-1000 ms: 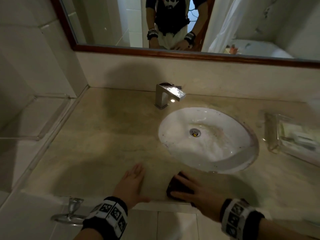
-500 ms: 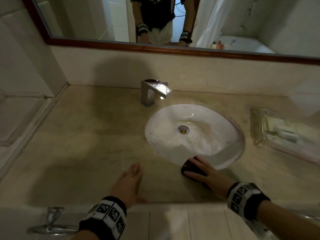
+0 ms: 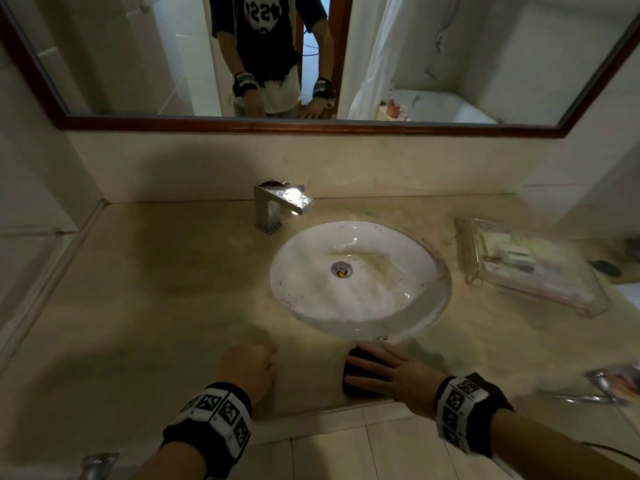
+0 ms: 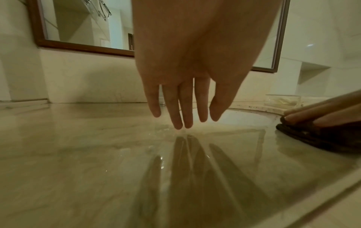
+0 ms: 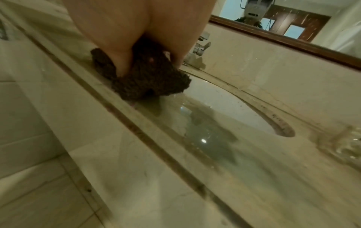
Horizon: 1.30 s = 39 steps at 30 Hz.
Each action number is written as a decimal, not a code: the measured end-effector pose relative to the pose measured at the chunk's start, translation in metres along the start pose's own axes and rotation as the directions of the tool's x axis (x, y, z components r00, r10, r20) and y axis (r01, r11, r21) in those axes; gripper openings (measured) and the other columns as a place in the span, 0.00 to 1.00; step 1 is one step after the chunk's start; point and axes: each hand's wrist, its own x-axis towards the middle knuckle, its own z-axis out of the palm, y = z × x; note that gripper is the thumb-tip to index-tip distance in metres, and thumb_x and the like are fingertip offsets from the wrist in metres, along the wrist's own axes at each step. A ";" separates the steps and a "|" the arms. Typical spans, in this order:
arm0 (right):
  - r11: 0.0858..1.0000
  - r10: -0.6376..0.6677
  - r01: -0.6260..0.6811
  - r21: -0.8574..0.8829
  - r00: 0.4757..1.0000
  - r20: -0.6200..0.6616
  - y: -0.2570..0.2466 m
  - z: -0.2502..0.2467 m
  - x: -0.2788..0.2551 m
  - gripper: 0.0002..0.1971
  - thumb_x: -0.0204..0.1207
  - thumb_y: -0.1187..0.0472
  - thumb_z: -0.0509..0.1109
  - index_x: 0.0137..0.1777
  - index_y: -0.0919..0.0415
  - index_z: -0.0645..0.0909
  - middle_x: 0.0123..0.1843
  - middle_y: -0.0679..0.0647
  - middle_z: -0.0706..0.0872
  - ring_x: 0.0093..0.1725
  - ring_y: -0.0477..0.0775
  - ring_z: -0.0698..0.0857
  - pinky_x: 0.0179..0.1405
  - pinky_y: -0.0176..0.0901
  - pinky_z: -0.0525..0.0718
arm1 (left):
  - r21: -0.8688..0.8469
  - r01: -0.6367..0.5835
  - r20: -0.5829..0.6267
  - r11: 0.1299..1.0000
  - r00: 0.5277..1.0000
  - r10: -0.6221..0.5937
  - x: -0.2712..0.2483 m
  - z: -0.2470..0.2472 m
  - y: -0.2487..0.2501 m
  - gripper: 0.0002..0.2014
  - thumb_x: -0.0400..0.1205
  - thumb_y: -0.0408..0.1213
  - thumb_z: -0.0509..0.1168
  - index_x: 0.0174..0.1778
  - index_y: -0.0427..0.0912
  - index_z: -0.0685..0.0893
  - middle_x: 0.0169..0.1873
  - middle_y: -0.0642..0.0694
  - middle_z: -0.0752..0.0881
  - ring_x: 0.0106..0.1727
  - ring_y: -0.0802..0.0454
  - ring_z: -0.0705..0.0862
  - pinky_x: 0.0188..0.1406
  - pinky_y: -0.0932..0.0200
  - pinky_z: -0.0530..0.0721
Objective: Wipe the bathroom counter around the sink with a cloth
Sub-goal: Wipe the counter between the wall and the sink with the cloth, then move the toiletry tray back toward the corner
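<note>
One dark cloth (image 3: pixel 360 375) lies bunched on the desk (image 3: pixel 156 306) at the near rim of the sink (image 3: pixel 360 275); judge it soft, wet and limp, so you press it from above rather than pinch an edge. Your right hand (image 3: pixel 388 374) lies on it, fingers (image 4: pixel 320 114) extended and nearly flat. Your left hand (image 3: pixel 247 370), left of the sink, holds nothing, its straight fingers (image 4: pixel 177 108) pointing down to the wet desk.

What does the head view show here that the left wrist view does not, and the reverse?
Head only: the square chrome faucet and the white oval sink basin.
Left wrist only: the left hand has straight fingers whose tips meet the glossy beige stone counter.
Both: the right hand pressing the dark brown cloth, and the clear plastic tray.
</note>
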 end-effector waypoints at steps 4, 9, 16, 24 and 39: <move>1.000 0.009 -0.013 0.028 0.993 0.120 0.004 -0.014 -0.005 0.48 0.64 0.41 0.73 0.81 0.43 0.51 0.85 0.48 0.46 0.81 0.58 0.62 0.70 0.63 0.74 | -0.051 -0.017 -0.012 0.999 1.000 0.016 0.013 -0.006 0.004 0.18 0.85 0.43 0.55 0.70 0.52 0.78 0.69 0.49 0.81 0.68 0.49 0.80 0.69 0.59 0.76; 0.933 0.219 -0.205 0.297 0.975 -0.017 0.020 -0.043 -0.020 0.34 0.74 0.34 0.48 0.73 0.26 0.29 0.83 0.46 0.40 0.82 0.54 0.43 0.81 0.61 0.54 | -0.129 -0.070 -0.079 0.989 0.995 0.060 0.038 -0.026 0.021 0.18 0.83 0.40 0.59 0.69 0.48 0.78 0.68 0.47 0.82 0.68 0.49 0.81 0.70 0.55 0.77; 0.732 0.564 -0.503 0.460 0.826 0.006 0.083 -0.040 -0.090 0.33 0.51 0.20 0.17 0.59 0.19 0.15 0.83 0.42 0.33 0.84 0.47 0.42 0.82 0.52 0.51 | -0.029 -0.248 -0.110 0.968 0.964 0.244 0.082 -0.057 0.103 0.26 0.85 0.43 0.57 0.80 0.53 0.62 0.68 0.43 0.80 0.67 0.44 0.80 0.68 0.49 0.78; 0.422 0.827 -0.732 0.535 0.553 0.104 0.200 0.020 -0.191 0.31 0.78 0.36 0.51 0.76 0.33 0.38 0.85 0.47 0.43 0.85 0.51 0.48 0.82 0.53 0.58 | -0.084 -0.363 -0.082 0.928 0.931 0.356 0.164 -0.055 0.240 0.31 0.86 0.47 0.53 0.81 0.63 0.43 0.71 0.43 0.79 0.67 0.43 0.80 0.70 0.45 0.77; 0.003 0.865 -0.610 0.792 0.399 0.304 0.355 0.138 -0.266 0.37 0.81 0.52 0.62 0.82 0.52 0.42 0.85 0.56 0.45 0.84 0.59 0.47 0.84 0.52 0.51 | -0.415 -0.332 0.005 0.847 0.930 0.368 0.287 -0.011 0.426 0.47 0.70 0.67 0.58 0.82 0.60 0.43 0.82 0.46 0.56 0.81 0.42 0.60 0.79 0.48 0.62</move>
